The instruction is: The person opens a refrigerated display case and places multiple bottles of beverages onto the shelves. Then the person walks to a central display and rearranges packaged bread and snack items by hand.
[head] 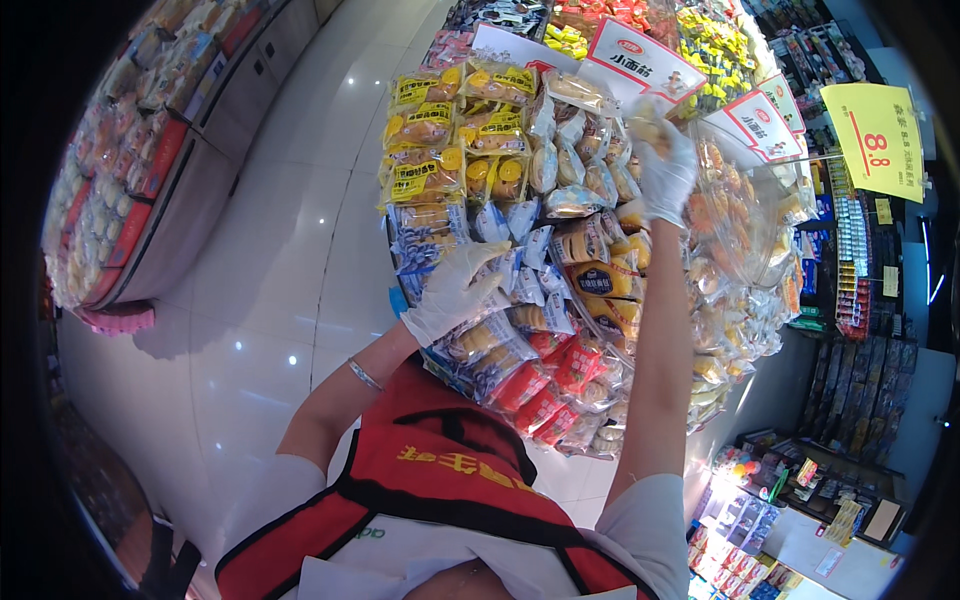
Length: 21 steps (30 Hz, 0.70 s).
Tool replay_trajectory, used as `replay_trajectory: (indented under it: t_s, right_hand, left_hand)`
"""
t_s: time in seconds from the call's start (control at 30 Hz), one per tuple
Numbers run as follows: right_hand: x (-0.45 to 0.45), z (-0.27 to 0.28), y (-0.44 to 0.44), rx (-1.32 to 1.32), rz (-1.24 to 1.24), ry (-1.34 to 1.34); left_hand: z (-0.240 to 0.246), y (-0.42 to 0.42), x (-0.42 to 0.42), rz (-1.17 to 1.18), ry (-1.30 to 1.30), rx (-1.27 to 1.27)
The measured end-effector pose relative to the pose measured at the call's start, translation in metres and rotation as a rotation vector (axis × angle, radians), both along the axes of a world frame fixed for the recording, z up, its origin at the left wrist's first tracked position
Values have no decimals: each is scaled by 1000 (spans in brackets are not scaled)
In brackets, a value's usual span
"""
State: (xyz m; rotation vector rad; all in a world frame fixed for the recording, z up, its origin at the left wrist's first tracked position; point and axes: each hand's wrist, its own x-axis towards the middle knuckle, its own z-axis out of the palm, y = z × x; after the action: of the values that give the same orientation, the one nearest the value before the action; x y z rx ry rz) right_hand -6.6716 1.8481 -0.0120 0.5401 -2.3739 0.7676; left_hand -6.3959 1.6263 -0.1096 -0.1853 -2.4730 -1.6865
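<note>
My right hand [666,171], in a thin white glove, reaches to the far side of a display heaped with wrapped breads. Its fingers are closed around a small wrapped bread [646,124], which is blurred. Just left of it lie clear and pale blue bread packets [574,154]. My left hand [459,289], gloved too, hovers over or rests on blue-and-white bread packets [487,341] at the near left; contact cannot be told. Its fingers are apart and hold nothing. Yellow-labelled bread packs [424,172] stand in rows beyond it.
Red packets [551,390] lie at the display's near edge. A clear plastic bin [739,225] of wrapped bread is at the right. Printed signs [641,64] and a yellow price card [876,142] stick up. Across the tiled floor [262,300] stands another bread display [157,150].
</note>
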Motion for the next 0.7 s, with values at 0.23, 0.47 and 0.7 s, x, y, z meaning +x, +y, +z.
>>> replay_trajectory:
  t_s: [0.23,0.47,0.7]
  right_hand:
    - [59,25,13,738,67,62]
    - [75,-13,-25,611,330,-133]
    - [1,-31,65,61,-315,-385]
  left_hand:
    - [9,4,-24,32,30,189]
    - [40,11,-89,-7,232,-397]
    - [31,15,-106,-41,210,-524]
